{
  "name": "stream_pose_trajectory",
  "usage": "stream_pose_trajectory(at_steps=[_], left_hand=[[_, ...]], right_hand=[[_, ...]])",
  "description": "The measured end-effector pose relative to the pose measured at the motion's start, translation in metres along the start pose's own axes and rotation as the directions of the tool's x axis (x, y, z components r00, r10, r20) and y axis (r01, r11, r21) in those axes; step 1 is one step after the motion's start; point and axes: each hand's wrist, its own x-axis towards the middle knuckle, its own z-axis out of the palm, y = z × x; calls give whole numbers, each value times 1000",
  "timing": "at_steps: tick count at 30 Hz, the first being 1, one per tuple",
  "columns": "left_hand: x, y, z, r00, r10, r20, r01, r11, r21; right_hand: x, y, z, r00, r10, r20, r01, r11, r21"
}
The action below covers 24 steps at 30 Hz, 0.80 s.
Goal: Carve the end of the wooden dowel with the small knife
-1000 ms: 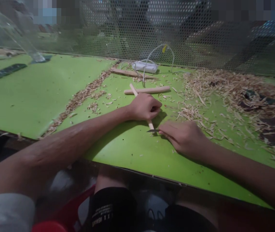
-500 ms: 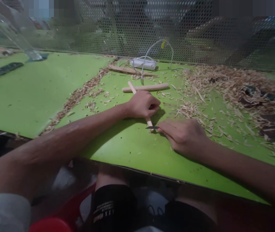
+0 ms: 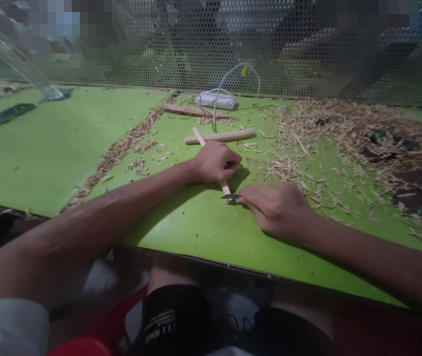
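My left hand (image 3: pixel 216 161) is wrapped round a slim pale wooden stick (image 3: pixel 225 188), whose far end pokes out past the knuckles. At the stick's near end, my right hand (image 3: pixel 279 207) pinches a small dark knife blade (image 3: pixel 229 196); the handle is hidden in the fingers. The blade lies across the stick's tip, seemingly touching it. Just beyond my left hand, a second rounded wooden stick (image 3: pixel 229 135) rests on the green tabletop (image 3: pixel 181 222), crossing the far end of the held one.
Wood shavings (image 3: pixel 344 123) heap up at the right, partly over dark objects. A white power strip (image 3: pixel 216 100) with a looped cable and a rough wooden piece (image 3: pixel 192 111) lie at the back, before a perforated metal screen (image 3: pixel 196 49). A phone (image 3: pixel 5 115) and clear bottle (image 3: pixel 50 90) are left.
The whole view has shifted slightly. Both hands, the stick and the blade keep nearly the same places relative to one another.
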Motion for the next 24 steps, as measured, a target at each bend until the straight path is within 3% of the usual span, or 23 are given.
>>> stream_pose_trajectory(at_steps=[4,16,24], left_hand=[[1,0,1,1000,-4,-5,4,1000,2],[0,0,0,1000,12,-10,-12,1000,-3],[1,1,1,1000,1,-30,0,999,32]], right_hand=[[0,1,-1,999,-47,9,47,996,-72],[-8,1,-4,993,-115,-19,115,993,-30],[2,0,2,999,-44,12,45,996,-75]])
